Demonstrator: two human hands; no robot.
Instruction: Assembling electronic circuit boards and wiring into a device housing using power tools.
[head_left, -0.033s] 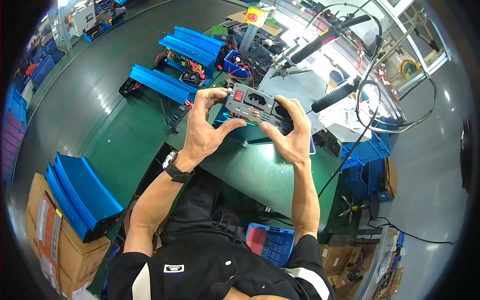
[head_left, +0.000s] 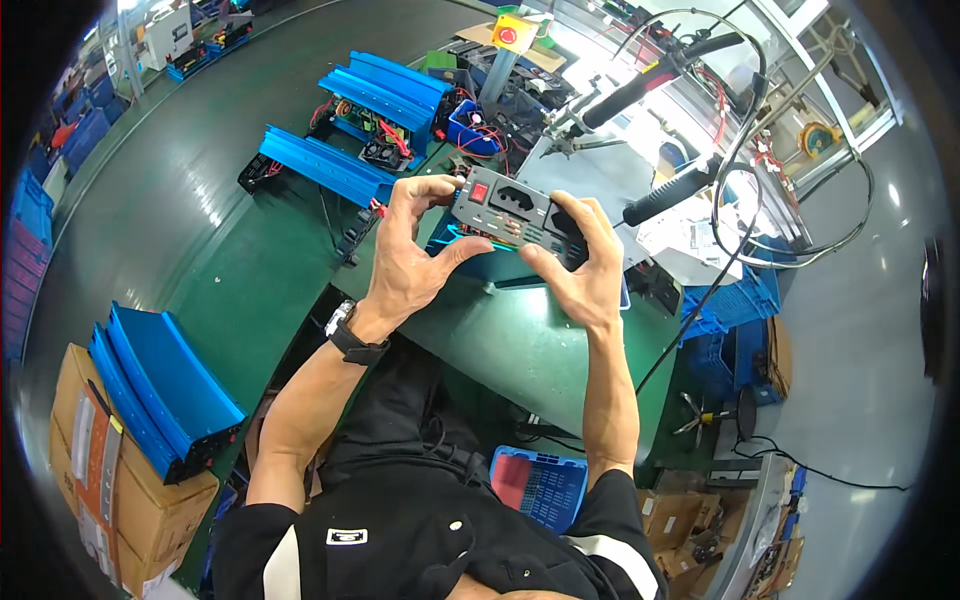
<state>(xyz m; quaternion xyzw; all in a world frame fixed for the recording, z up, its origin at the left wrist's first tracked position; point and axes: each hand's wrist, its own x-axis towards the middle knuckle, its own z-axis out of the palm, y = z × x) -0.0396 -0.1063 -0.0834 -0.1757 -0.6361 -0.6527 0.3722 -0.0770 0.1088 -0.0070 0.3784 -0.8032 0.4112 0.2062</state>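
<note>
My left hand point(head_left: 408, 258) pinches the left end of a dark grey socket panel point(head_left: 485, 217), fingers over the top edge and thumb along the bottom. At the panel's right end, my right hand point(head_left: 583, 262) grips it the same way. A red rocker switch point(head_left: 480, 192) sits at the panel's left, beside a black socket point(head_left: 514, 199); my right fingers partly cover a second socket. Below the panel, bright wires and a blue casing edge point(head_left: 440, 236) show, though how they join it is hidden.
Blue finned housings point(head_left: 335, 165) with fans and wires lie on the green bench point(head_left: 240, 290) ahead left. More blue housings point(head_left: 165, 390) rest on a cardboard box point(head_left: 145, 520) at the near left. A black-handled tool point(head_left: 672, 192) with a cable hangs at the right. An emergency-stop box point(head_left: 513, 34) stands at the back.
</note>
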